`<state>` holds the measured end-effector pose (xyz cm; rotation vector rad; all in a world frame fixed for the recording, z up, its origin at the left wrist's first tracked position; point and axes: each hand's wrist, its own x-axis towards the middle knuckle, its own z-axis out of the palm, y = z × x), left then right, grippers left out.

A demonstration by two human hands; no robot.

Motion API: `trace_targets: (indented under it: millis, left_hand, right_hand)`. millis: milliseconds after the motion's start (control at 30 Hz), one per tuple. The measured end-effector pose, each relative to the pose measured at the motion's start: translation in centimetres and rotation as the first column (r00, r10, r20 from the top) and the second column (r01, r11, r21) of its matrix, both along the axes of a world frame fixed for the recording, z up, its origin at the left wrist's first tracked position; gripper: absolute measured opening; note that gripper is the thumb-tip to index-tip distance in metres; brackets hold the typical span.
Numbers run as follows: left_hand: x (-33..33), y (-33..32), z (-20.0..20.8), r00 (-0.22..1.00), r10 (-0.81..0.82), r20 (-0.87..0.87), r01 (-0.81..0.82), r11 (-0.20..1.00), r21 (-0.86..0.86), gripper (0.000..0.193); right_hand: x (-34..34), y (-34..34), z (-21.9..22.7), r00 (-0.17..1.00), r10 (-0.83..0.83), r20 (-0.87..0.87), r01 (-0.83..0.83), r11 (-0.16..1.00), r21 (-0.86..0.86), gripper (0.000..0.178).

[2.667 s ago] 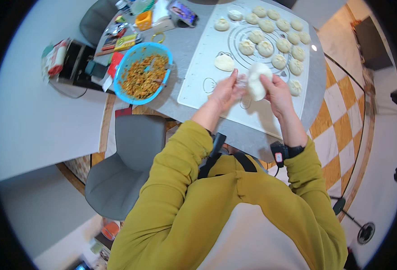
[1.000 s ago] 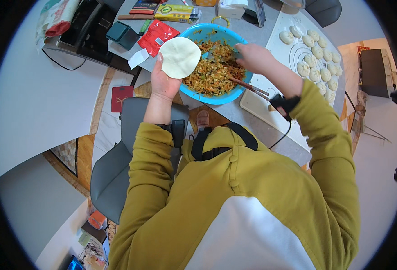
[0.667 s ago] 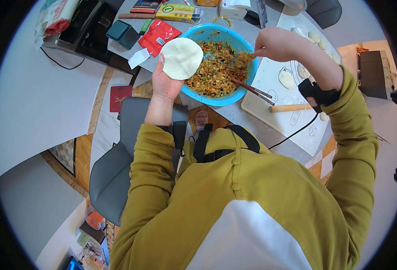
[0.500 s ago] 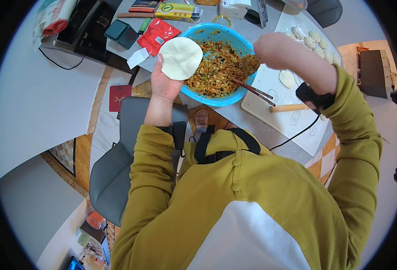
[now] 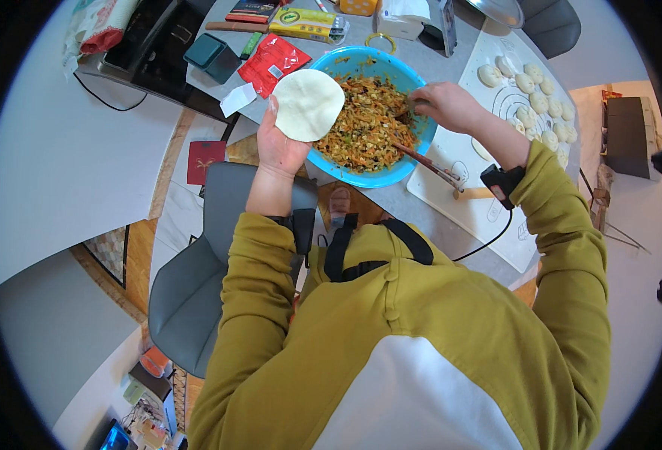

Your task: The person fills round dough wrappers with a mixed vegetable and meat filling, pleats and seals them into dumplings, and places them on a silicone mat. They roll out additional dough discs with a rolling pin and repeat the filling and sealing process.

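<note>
My left hand [image 5: 282,152] is palm up at the bowl's left side, holding a round, flat dough wrapper [image 5: 310,105] on its fingers with the thumb along the edge. A blue bowl [image 5: 365,180] contains chopped filling [image 5: 361,124] of orange, brown and dark bits. At the bowl's right rim my right hand [image 5: 455,111] is closed on what looks like a spoon, its lower part in the filling and its handle mostly hidden by the fingers. Brown chopsticks [image 5: 430,163] lean over the rim, tips in the filling.
Several pleated buns [image 5: 525,82] sit on a white mat [image 5: 507,244] at the right, with a rolling pin [image 5: 475,193] beside the chopsticks. Behind the left hand are a red packet [image 5: 272,61] and a dark green container [image 5: 211,58]. A grey chair [image 5: 188,296] stands at left.
My right hand has come down and a little left, bringing the spoon lower into the filling. More buns now show past the arm. The left hand still holds the wrapper.
</note>
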<state>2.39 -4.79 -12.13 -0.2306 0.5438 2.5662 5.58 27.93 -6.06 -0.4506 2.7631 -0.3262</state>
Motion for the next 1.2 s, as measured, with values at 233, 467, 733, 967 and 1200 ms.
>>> trace_targets:
  millis: [233,467,733,967,1200]
  left_hand:
    - [0.3,0.4,0.7,0.999,0.031,0.027,-0.029,0.998,-0.053,0.056]
    - [1.0,0.7,0.7,0.997,0.074,-0.014,-0.074,0.997,-0.021,0.056]
    - [1.2,0.4,1.6,0.971,0.237,-0.012,-0.237,0.970,-0.045,0.054]
    - [1.8,2.0,2.4,0.959,0.279,0.045,-0.265,0.942,-0.209,0.053]
    - [0.6,7.5,2.5,0.984,0.107,0.141,-0.088,0.988,-0.130,0.059]
  right_hand:
    - [-3.1,-3.7,-2.9,0.963,-0.224,0.148,0.209,0.972,0.109,0.042]
    - [-4.0,-4.1,-4.4,0.896,-0.296,0.332,0.351,0.929,-0.117,0.040]
    - [-2.7,-3.2,-5.0,0.740,-0.346,0.577,0.631,0.653,-0.418,0.025]
    - [0.2,-1.2,-2.9,0.784,-0.332,0.524,0.597,0.632,-0.493,0.023]
    - [2.9,-1.4,1.4,0.907,-0.420,-0.036,0.368,0.830,-0.419,0.030]
